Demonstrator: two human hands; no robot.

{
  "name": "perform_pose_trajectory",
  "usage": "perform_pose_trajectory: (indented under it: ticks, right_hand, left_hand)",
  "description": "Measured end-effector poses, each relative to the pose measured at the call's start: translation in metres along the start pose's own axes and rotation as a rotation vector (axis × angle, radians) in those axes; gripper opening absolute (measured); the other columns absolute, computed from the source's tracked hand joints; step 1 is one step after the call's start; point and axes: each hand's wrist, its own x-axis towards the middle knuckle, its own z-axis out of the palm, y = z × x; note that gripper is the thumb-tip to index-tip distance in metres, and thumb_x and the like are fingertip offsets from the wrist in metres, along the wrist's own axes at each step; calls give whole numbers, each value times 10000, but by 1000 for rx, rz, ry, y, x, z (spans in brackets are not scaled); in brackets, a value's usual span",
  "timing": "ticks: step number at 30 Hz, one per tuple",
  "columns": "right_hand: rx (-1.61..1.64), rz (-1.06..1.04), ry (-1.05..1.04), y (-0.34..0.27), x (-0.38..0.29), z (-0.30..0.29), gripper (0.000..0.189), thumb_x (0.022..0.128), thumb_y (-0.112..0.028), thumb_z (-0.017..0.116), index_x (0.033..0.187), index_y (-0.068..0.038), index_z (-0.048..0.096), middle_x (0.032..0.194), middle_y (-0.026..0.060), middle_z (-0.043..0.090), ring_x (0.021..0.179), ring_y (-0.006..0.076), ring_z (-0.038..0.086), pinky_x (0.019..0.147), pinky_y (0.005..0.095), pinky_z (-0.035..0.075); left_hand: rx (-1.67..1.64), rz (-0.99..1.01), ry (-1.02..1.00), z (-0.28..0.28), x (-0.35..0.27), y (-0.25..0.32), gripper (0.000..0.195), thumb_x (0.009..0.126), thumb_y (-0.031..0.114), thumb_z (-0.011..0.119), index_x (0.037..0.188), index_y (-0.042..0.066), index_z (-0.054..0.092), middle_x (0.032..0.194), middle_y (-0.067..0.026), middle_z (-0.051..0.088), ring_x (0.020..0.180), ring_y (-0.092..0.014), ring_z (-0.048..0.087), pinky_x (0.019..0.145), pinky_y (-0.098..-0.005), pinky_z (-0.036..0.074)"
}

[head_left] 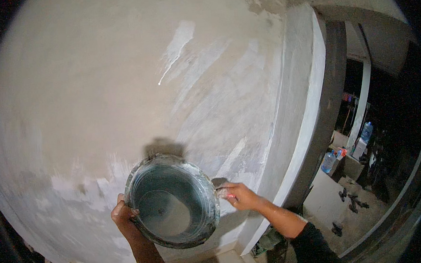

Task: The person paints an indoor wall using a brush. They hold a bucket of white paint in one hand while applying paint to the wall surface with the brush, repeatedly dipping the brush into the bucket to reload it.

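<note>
My left hand (124, 211) grips the left side of a dark, paint-smeared bucket (184, 178). The bucket is tilted so that its mouth faces me, and a pale patch, perhaps liquid or light on the bottom, shows inside. Just right of the rim, my right hand (244, 197) is closed around a small tool with a red handle (230, 196); its working end is too blurred to name. Behind both hands stands a plastered wall (85, 88) with whitish streaks, and one wet white patch (180, 39) has a drip running down from it.
A white-edged wall corner (312, 107) and a doorway lie to the right. Beyond are large blue water bottles (328, 161), a pale board (324, 193) and several dark sandals (353, 204) on the floor. Light floor tiles (225, 262) run along the wall's foot.
</note>
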Motion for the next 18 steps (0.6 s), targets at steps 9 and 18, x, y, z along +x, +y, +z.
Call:
perform_pose_trajectory:
  ticks: [9, 18]
  right_hand:
    - [-388, 233, 977, 58, 65, -247, 120, 891, -90, 633, 887, 25, 668, 747, 93, 653, 708, 199, 594, 683, 374, 476]
    - [-388, -16, 251, 32, 17, -64, 242, 844, -27, 506, 1056, -5, 620, 1058, 223, 652, 1011, 411, 635, 882, 496, 501]
  left_hand:
    - [168, 189, 69, 5, -3, 0, 188, 698, 100, 503, 547, 54, 401, 694, -17, 408, 611, -122, 369, 591, -278, 312]
    - [207, 138, 70, -1, -2, -6, 172, 689, 119, 511, 563, 56, 412, 689, -23, 424, 647, -129, 421, 618, -277, 351]
